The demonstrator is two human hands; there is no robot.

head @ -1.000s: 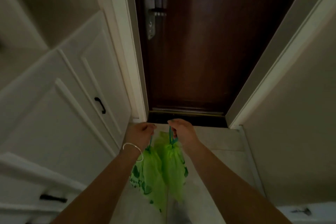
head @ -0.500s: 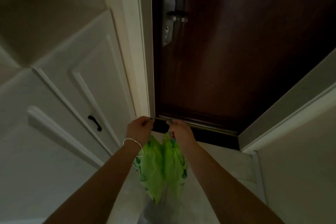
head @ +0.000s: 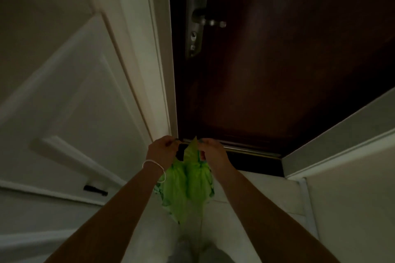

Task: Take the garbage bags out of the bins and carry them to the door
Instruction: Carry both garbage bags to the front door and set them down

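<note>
Two bright green garbage bags (head: 186, 188) hang side by side between my arms, just above the pale floor. My left hand (head: 162, 150) grips the top of the left bag, a thin bracelet on its wrist. My right hand (head: 211, 152) grips the top of the right bag. Both hands are held close together right in front of the threshold of the dark brown door (head: 277, 60), which is closed. The bags' lower ends dangle over my legs.
A metal handle and lock plate (head: 196, 17) sit on the door's left edge. A white door frame (head: 154, 60) and white cabinet doors (head: 70, 102) with a black pull (head: 95, 190) stand to the left. A pale wall (head: 352, 188) closes in on the right.
The view has come closer to the door and tilted up, so the handle sits lower in frame. My hands have risen slightly, still holding the bags.
</note>
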